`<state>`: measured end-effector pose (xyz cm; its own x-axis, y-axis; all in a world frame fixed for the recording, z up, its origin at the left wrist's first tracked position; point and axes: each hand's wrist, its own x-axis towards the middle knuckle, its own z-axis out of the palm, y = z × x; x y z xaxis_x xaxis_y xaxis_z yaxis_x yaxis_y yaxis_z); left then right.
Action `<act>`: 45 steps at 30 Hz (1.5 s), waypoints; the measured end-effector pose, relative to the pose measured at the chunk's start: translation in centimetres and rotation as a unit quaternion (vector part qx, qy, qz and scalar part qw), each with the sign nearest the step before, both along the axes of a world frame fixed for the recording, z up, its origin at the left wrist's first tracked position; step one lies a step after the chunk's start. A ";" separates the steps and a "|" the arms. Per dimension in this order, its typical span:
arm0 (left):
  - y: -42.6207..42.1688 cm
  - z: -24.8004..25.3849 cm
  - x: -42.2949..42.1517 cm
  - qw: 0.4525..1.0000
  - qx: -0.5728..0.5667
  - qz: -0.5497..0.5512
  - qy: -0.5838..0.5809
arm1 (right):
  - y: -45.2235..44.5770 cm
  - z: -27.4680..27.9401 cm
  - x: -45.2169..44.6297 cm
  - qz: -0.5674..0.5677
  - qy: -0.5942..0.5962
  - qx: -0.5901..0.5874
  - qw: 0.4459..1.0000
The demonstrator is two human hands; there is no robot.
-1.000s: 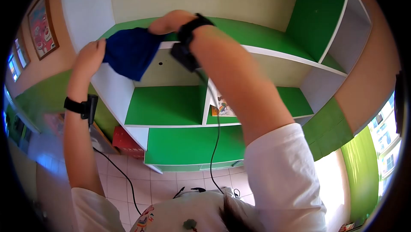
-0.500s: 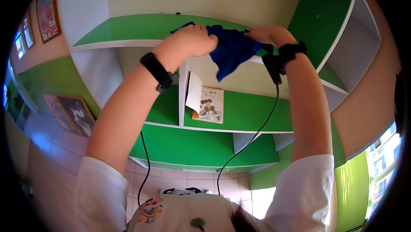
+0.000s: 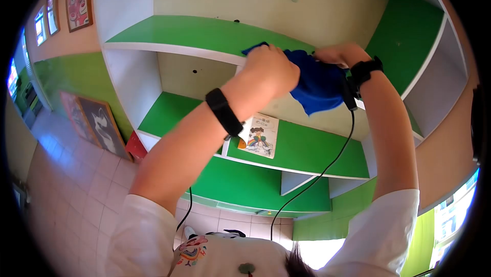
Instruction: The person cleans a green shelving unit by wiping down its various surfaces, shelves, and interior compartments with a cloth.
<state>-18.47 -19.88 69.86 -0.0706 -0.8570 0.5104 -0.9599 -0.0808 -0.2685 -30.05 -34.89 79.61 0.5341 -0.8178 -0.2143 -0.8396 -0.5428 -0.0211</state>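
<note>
A dark blue cloth (image 3: 319, 85) hangs bunched over the front edge of the upper green shelf (image 3: 204, 32). My left hand (image 3: 271, 70) is closed on the left part of the cloth, with a scrap of it showing past the fingers. At the cloth's upper right, my right hand (image 3: 340, 54) grips it, its fingers partly hidden. Each wrist wears a black strap, and a black device with a cable hangs by the right one.
On the middle shelf below lies a booklet (image 3: 263, 136) with a drawn cover. Framed pictures hang on the left wall (image 3: 79, 1), and another picture (image 3: 105, 126) leans near the floor. Black cables run down from both wrists.
Both hands have moved right along the upper shelf with the cloth, from the shelf's left end a second ago. The view has shifted too.
</note>
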 end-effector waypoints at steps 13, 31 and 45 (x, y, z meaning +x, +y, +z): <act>14.1 1.8 29.2 0.924 0.053 0.302 0.229 | 14.1 -1.6 28.1 0.303 -0.045 0.063 0.950; 11.9 0.9 20.1 0.974 -0.025 0.046 0.220 | 17.0 -7.1 12.7 0.428 -0.178 -0.252 0.850; 10.3 -2.3 13.5 0.984 -0.167 -0.007 0.067 | 13.1 -11.7 3.7 0.306 -0.262 -0.503 0.764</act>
